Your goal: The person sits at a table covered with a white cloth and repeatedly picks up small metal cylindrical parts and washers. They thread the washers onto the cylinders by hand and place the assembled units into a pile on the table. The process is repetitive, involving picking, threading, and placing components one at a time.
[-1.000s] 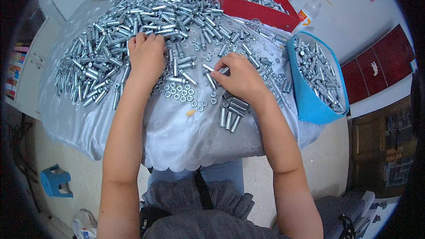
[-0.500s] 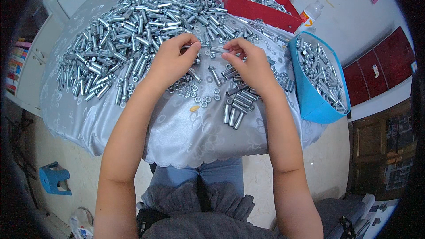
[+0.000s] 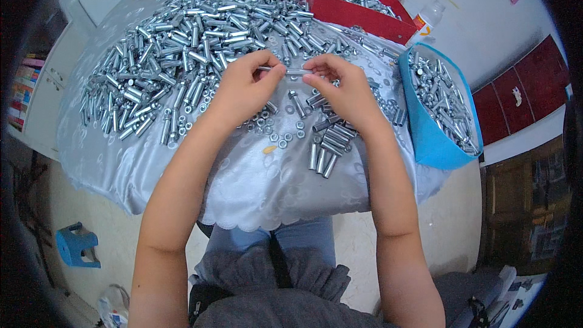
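A slim silver expansion bolt (image 3: 296, 72) lies level between my two hands, above the table. My left hand (image 3: 250, 84) pinches its left end between thumb and forefinger. The right end is in the fingers of my right hand (image 3: 344, 88), which curl around it and partly hide it. Below the hands, loose hex nuts (image 3: 282, 140) and a row of metal sleeves (image 3: 333, 141) lie on the grey satin cloth (image 3: 267, 188). One separate bolt (image 3: 297, 103) rests on the cloth between my wrists.
A large heap of expansion bolts (image 3: 182, 48) covers the table's left and far side. A red box (image 3: 364, 17) and a blue bin (image 3: 446, 136), both holding bolts, stand at the right. Beside them is a white bottle (image 3: 429, 15). A blue stool (image 3: 78, 246) stands on the floor.
My hands have come closer together and slightly lower. The left fingertips now meet the piece held in the right hand; before, a gap showed between them.
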`<state>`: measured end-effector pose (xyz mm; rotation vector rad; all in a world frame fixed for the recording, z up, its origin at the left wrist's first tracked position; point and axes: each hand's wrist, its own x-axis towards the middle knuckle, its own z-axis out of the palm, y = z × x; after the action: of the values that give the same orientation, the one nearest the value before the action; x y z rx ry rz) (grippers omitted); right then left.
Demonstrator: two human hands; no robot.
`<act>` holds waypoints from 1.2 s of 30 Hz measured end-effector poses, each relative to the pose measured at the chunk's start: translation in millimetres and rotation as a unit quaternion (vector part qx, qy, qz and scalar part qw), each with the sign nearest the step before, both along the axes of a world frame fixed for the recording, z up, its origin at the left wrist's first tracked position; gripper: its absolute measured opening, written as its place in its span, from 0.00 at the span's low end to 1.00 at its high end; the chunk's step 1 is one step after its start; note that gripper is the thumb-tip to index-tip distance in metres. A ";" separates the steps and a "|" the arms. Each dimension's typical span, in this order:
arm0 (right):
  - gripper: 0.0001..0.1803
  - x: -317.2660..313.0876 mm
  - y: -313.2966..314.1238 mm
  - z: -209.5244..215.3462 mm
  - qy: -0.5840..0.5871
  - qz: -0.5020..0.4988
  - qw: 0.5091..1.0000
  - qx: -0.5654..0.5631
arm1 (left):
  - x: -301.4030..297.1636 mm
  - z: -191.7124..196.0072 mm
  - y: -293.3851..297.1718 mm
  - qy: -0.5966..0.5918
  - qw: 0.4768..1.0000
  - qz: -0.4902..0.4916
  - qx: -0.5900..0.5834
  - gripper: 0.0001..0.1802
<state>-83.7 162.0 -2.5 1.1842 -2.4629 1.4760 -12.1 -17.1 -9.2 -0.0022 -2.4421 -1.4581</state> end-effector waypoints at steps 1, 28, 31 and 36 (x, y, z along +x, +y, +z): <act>0.11 1.5 -1.7 0.7 -0.015 0.007 1.000 -0.014 | -1.8 -5.9 -0.1 -0.002 0.999 -0.011 0.031 0.10; 0.08 -13.7 5.2 -6.3 0.103 -0.096 0.986 0.090 | -0.5 6.1 5.5 -0.087 0.936 0.041 0.338 0.17; 0.08 -18.3 4.2 -14.3 0.142 -0.092 0.979 0.115 | -1.7 5.6 7.5 -0.089 0.923 0.028 0.374 0.17; 0.09 -17.2 -4.9 -23.9 0.188 -0.114 0.968 0.121 | -2.0 4.6 9.1 -0.082 0.907 0.023 0.413 0.17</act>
<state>-100.9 157.1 -26.3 1.0480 -2.4515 0.8239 -14.1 -8.0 -4.6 0.3656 -1.7156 -2.4193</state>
